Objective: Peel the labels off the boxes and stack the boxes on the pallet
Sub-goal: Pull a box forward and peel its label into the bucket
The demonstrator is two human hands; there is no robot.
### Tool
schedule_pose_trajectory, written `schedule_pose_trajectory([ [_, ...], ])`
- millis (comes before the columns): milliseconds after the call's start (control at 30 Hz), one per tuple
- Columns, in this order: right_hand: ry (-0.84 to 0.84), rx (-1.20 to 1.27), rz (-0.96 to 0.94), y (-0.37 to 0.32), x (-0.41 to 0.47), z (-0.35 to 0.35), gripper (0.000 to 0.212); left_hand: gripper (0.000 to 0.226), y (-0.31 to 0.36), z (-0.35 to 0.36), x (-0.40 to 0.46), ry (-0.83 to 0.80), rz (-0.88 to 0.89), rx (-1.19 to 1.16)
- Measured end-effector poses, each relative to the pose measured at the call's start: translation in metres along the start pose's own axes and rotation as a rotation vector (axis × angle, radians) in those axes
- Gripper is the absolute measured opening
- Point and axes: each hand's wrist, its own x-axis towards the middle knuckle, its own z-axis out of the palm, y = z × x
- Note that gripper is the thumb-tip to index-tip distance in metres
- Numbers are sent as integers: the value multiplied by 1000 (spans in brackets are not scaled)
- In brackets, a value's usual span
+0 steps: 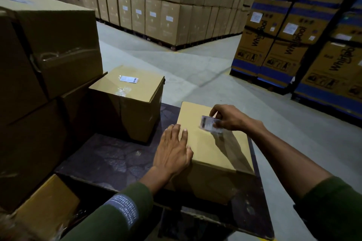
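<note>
A small cardboard box (213, 154) stands on the dark pallet (109, 160) in front of me. My left hand (172, 150) presses flat on the box's top left edge, fingers straight. My right hand (227, 118) pinches a white printed label (208, 123) that stands lifted off the box's top. Behind, a second box (135, 103) sits on the pallet with a white label (128, 79) stuck on its top and a bit of clear tape beside it.
Large brown boxes (45, 60) are stacked at the left, one open-flapped box (47, 207) at bottom left. Walls of cartons (166, 5) rise at the back, blue-striped appliance cartons (293, 35) at the right. Grey concrete floor (192, 64) lies between.
</note>
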Motion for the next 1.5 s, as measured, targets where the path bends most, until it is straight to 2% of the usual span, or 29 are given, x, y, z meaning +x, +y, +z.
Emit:
schedule_pose_trajectory([
  [67,133,237,59,4,-6,2,24,67,1,0,6,23,-12,-25],
  [133,265,733,173,4,-14,11,17,66,0,4,10,29,-6,-55],
  [200,292,1003,279,5,-20,28,27,65,-4,10,9,18,13,-80],
  [267,290,891,303,11,-24,49,32,64,-8,16,5,38,41,-92],
  [367,284,709,242,19,-22,68,45,68,-10,21,0,71,48,-96],
  [467,254,620,154,4,-9,71,37,69,-9,22,1,73,40,-98],
  [567,192,650,61,-19,-2,69,35,70,-10,22,2,65,39,-87],
  [667,142,625,16,-11,-16,73,38,64,-11,22,3,61,49,-72],
  [767,153,612,40,14,-40,73,44,58,-10,23,3,82,54,-65],
  [900,232,662,135,16,-25,68,33,57,-6,21,2,95,52,-50],
  [1033,205,661,86,-12,1,72,34,59,-9,20,1,92,50,-11],
  [1200,148,607,7,-3,-34,75,34,59,-8,22,2,97,44,-14],
  [1333,225,591,88,24,-40,72,39,58,-6,24,2,92,44,-22],
  [1500,220,559,83,-1,-1,69,35,59,-9,21,1,88,39,8],
])
